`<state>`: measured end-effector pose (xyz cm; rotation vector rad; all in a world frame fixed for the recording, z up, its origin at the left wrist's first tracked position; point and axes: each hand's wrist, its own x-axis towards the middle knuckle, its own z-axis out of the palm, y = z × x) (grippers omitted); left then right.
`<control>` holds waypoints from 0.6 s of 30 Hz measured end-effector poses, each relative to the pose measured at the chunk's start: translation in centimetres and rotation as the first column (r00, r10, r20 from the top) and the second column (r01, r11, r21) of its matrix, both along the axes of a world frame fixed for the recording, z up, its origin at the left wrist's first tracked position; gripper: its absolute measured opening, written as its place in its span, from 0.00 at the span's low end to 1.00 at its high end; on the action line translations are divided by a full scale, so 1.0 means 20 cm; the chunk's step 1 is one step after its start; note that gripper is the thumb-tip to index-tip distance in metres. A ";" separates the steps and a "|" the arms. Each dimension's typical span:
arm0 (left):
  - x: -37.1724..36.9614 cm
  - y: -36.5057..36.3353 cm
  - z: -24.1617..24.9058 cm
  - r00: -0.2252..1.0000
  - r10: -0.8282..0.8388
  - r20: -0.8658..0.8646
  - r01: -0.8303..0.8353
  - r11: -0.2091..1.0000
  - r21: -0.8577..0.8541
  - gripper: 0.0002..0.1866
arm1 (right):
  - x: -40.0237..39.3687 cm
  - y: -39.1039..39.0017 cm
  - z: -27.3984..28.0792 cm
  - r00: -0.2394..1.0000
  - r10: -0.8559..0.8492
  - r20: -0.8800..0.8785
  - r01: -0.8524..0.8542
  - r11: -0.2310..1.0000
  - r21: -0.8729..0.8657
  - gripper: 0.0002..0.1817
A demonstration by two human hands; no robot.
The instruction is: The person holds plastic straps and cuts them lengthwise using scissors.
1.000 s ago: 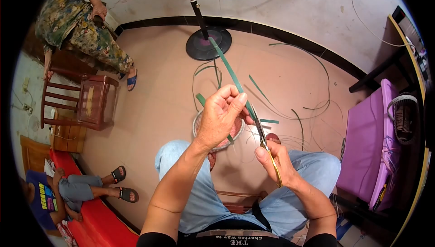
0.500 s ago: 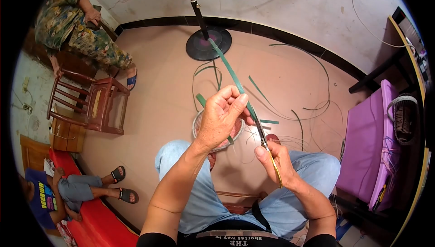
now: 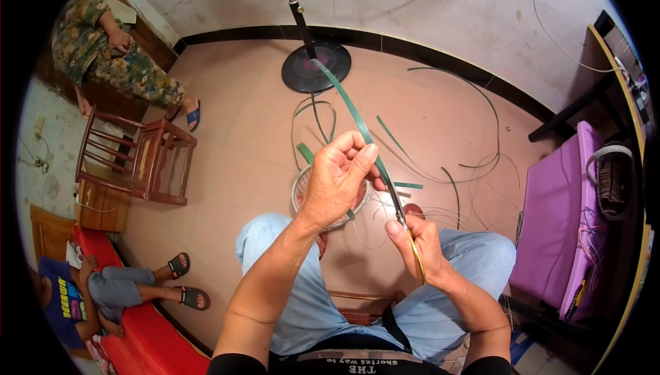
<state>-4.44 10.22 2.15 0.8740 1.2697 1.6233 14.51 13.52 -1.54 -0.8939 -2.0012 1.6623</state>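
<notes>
My left hand (image 3: pixel 338 175) pinches a long green flat strap (image 3: pixel 347 103) between thumb and fingers. The strap's far end rises forward and overlaps the black round stand base in this view. In my right hand (image 3: pixel 417 244) is a pair of scissors (image 3: pixel 414 255) with yellow handles; the blades lie along the near end of the strap, right by my left fingertips. Below my left hand, a round woven basket (image 3: pixel 297 193) stands on the floor between my feet, partly hidden by the hand. Another green strip (image 3: pixel 304 153) sticks up from it.
Green strap pieces (image 3: pixel 390 134) and thin strands lie on the floor to the right. Ahead stands a black pole base (image 3: pixel 323 76). A purple lidded box (image 3: pixel 550 217) is at right, a wooden chair (image 3: pixel 155 158) at left. One person (image 3: pixel 103 52) stands behind it; another (image 3: pixel 113 285) sits on a red bench.
The person at the chair has stepped left and the chair has shifted slightly. The strap's far end has swayed a little left. My hands have hardly moved.
</notes>
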 end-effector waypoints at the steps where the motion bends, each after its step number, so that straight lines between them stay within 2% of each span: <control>1: 0.00 0.00 0.00 1.000 0.000 -0.002 0.000 1.000 -0.001 0.10 | 0.00 0.00 0.00 1.000 -0.004 0.004 0.004 1.000 0.003 0.29; 7: -0.01 0.01 0.00 1.000 0.001 -0.007 -0.001 1.000 0.008 0.09 | -0.01 0.01 -0.03 0.999 -0.042 0.003 0.041 0.997 0.068 0.31; 10: 0.02 0.03 -0.01 0.999 0.051 0.012 -0.052 0.996 0.079 0.09 | -0.01 0.00 -0.05 0.999 -0.052 -0.001 0.052 0.994 0.094 0.31; 13: 0.01 0.00 0.01 1.000 0.018 -0.015 -0.018 0.999 0.029 0.08 | -0.01 0.00 -0.04 0.999 -0.048 -0.008 0.049 0.993 0.109 0.30; 16: 0.01 0.00 -0.01 0.999 0.017 0.031 -0.018 0.999 0.027 0.08 | -0.01 0.00 -0.01 0.999 -0.039 -0.001 0.039 0.992 0.116 0.29; 18: -0.01 0.03 0.00 0.989 0.016 0.149 -0.028 0.996 0.080 0.08 | -0.01 -0.01 -0.01 0.999 -0.035 -0.004 0.036 0.992 0.125 0.29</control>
